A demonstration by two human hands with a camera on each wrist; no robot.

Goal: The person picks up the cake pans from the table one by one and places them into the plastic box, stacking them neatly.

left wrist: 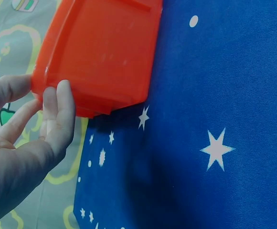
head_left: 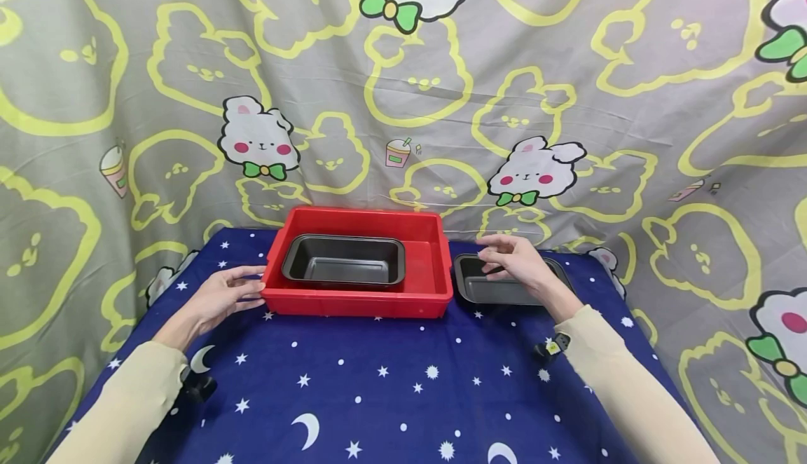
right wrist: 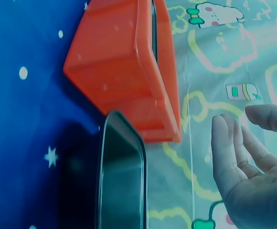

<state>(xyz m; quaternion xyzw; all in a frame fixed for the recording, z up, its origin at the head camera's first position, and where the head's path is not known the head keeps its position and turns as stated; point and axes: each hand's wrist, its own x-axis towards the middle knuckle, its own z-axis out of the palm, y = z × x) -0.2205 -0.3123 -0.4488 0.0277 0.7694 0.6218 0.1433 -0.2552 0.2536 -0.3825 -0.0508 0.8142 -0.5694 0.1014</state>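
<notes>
Left hand (head_left: 221, 299) is touching the end of the red tray (head_left: 359, 303) with fairly straight fingers; right hand (head_left: 520, 261) is holding nothing, its fingers loosely spread. On the table (head_left: 378, 408), the tray is lying with its long axis running left to right. Head view alone is showing the whole dark pan (head_left: 343, 269) sitting lengthwise in the tray's left part; right wrist view is revealing space between the right hand and the second pan (head_left: 504, 294), just beside the tray.

One pan (head_left: 343, 269) sits in the bin (head_left: 357, 304), a second pan (head_left: 498, 292) to the bin's right.
</notes>
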